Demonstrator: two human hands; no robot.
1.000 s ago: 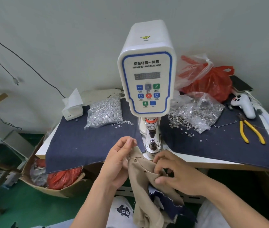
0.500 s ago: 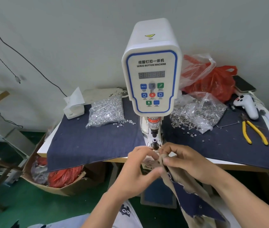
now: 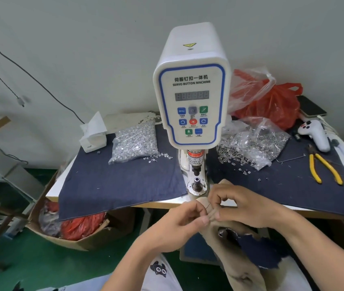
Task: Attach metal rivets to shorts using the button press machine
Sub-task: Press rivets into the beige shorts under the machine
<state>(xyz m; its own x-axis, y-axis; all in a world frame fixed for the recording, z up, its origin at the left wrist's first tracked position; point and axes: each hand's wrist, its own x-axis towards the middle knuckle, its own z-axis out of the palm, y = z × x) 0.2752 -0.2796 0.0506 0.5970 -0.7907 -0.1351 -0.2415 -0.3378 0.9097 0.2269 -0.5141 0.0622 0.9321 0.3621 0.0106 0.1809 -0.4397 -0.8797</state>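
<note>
While the fingertips (image 3: 205, 220) of the left hand (image 3: 175, 225) pinch a fold of the tan fabric shorts (image 3: 240, 267), the right hand (image 3: 244, 208) clamps the same fold thumb to forefinger, knuckles arched. Both hands meet just in front of the white servo button press machine (image 3: 192, 91), below its metal die post (image 3: 196, 183). Forearms angle in from the lower edge, and the shorts hang down beneath the hands.

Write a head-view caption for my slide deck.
Both hands, left hand and right hand, pinch tan shorts before the press.
</note>
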